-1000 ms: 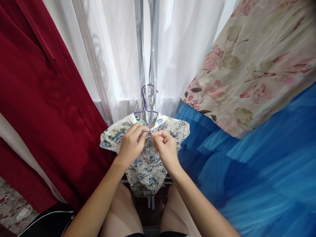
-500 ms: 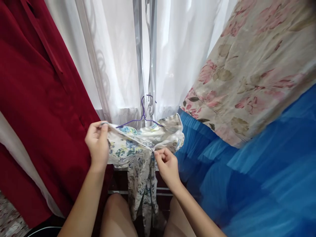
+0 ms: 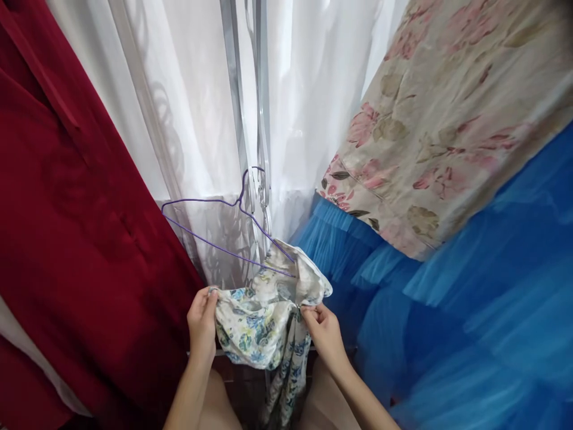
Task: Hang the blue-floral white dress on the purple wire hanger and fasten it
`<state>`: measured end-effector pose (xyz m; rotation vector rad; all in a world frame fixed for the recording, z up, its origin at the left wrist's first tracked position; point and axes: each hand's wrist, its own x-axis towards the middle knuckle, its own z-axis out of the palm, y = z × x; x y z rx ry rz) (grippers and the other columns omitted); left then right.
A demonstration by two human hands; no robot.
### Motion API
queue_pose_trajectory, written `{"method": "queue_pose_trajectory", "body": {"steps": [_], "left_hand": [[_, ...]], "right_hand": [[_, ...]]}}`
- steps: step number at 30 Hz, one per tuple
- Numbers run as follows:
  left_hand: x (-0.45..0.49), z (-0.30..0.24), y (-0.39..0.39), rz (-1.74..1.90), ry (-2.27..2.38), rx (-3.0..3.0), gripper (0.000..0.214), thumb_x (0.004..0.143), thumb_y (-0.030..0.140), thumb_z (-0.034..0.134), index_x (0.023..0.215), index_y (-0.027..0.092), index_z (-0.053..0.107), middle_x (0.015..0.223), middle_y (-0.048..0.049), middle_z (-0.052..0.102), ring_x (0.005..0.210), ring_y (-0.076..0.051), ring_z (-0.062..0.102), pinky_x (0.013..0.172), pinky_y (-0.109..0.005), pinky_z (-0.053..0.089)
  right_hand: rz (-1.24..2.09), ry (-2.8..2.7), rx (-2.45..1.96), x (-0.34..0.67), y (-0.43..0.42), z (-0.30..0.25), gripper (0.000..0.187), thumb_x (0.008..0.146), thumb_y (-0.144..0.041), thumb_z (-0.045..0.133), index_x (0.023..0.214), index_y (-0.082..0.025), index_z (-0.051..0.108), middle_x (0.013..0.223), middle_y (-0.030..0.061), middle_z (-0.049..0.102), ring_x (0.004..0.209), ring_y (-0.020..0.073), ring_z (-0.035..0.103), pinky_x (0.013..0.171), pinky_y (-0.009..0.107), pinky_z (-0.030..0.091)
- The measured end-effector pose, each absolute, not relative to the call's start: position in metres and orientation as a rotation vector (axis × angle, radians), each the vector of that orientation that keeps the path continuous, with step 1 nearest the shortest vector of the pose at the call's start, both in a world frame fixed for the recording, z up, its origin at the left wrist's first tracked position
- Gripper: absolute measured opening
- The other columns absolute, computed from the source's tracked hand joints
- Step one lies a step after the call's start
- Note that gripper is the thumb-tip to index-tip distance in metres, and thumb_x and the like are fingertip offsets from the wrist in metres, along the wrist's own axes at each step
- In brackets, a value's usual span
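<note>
A small white garment with blue flowers [image 3: 259, 322] hangs half off a thin purple wire hanger [image 3: 210, 230]. The hanger's left arm is bare; its right end is still inside the garment. The hanger's hook sits on a silvery upright rack post [image 3: 244, 119]. My left hand [image 3: 202, 319] pinches the garment's left edge, fingers closed on the cloth. My right hand [image 3: 323, 325] grips the garment's right side, also closed on the cloth. Both hands are low in the view, just above my knees.
A dark red garment [image 3: 67, 209] hangs at the left. White sheer curtain [image 3: 188, 101] fills the back. At the right hang a beige cloth with pink flowers [image 3: 447, 113] and a blue pleated fabric [image 3: 470, 310].
The garment has been pulled down and off the hanger's left arm, which now shows bare. Both hands have dropped lower with the cloth; the left moved back toward the middle.
</note>
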<state>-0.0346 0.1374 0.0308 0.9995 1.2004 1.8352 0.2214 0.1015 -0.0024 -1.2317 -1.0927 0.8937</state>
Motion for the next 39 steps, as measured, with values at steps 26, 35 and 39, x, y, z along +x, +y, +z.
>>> {"method": "queue_pose_trajectory", "body": {"steps": [26, 35, 39], "left_hand": [[0.025, 0.061, 0.08, 0.818, 1.19, 2.118, 0.028, 0.085, 0.043, 0.063, 0.067, 0.022, 0.067, 0.064, -0.0025, 0.062, 0.064, -0.019, 0.058, 0.062, -0.025, 0.045], [0.005, 0.094, 0.055, 1.097, 1.207, 1.938, 0.041, 0.092, 0.049, 0.054, 0.064, 0.02, 0.059, 0.058, 0.0001, 0.051, 0.056, -0.013, 0.049, 0.051, -0.022, 0.039], [-0.026, 0.1, 0.055, 1.111, 1.29, 1.962, 0.037, 0.093, 0.046, 0.053, 0.066, 0.02, 0.056, 0.057, 0.0018, 0.047, 0.054, -0.013, 0.046, 0.051, -0.022, 0.036]], "right_hand": [[0.369, -1.287, -1.109, 0.352, 0.108, 0.14, 0.019, 0.068, -0.016, 0.068, 0.058, -0.021, 0.053, 0.054, -0.0028, 0.048, 0.05, 0.0112, 0.039, 0.048, 0.025, 0.028], [1.067, -1.418, -0.909, 0.281, 0.219, 0.188, 0.014, 0.065, -0.026, 0.071, 0.059, -0.019, 0.06, 0.057, -0.0015, 0.062, 0.06, 0.0157, 0.057, 0.056, 0.026, 0.042], [1.284, -1.484, -0.895, 0.246, 0.219, 0.182, 0.019, 0.069, -0.032, 0.069, 0.06, -0.016, 0.065, 0.053, 0.0024, 0.064, 0.049, 0.0173, 0.057, 0.049, 0.028, 0.042]]}}
